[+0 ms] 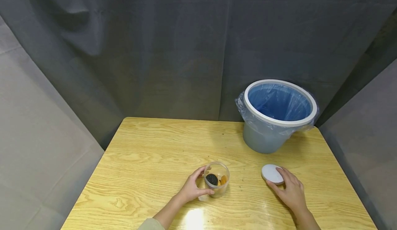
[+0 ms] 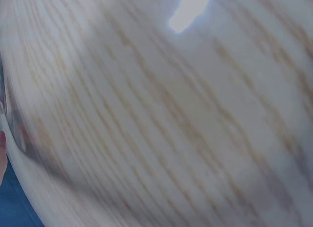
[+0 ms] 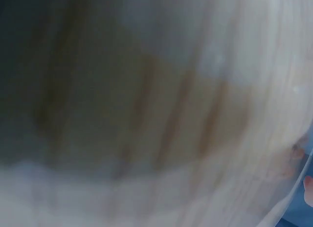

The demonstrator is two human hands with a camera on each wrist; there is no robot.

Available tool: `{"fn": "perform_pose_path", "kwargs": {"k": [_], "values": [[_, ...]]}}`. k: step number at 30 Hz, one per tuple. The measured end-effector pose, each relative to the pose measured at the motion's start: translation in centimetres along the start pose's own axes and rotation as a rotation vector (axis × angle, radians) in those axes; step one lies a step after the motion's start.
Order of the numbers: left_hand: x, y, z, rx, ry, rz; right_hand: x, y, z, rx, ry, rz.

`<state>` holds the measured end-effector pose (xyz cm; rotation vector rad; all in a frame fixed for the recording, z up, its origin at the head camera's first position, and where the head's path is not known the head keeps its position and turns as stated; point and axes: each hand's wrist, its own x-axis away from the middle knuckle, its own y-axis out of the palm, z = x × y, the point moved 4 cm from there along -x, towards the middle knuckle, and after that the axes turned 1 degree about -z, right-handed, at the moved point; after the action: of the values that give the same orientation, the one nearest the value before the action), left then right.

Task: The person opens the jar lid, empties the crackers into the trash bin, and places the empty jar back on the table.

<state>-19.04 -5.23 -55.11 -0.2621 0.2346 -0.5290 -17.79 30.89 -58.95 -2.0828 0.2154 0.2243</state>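
Head view: left hand (image 1: 191, 189) curled round clear cup (image 1: 221, 191); right hand (image 1: 291, 191) pinches white lid (image 1: 271, 172).

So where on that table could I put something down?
The table is free left of the cup and left grip, and behind the cup, left of the bin. A smaller gap lies between cup and disc. It is crowded at right, where bin, disc and right grip sit close together.

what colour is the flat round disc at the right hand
The disc is white, seen best in the head view.
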Motion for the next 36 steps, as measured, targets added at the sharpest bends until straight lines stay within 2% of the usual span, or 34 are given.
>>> {"fn": "perform_pose_path", "kwargs": {"k": [8, 17, 36], "values": [[0.0, 0.0, -0.1, 0.010, -0.002, 0.000, 0.1, 0.4, 0.5, 0.034, 0.007, -0.037], [-0.1, 0.1, -0.2, 0.000, -0.001, 0.012, 0.2, 0.5, 1.0, 0.047, 0.018, -0.041], [-0.1, 0.0, -0.1, -0.004, -0.001, 0.018, 0.1, 0.8, 0.8, 0.062, 0.088, -0.131]]}}
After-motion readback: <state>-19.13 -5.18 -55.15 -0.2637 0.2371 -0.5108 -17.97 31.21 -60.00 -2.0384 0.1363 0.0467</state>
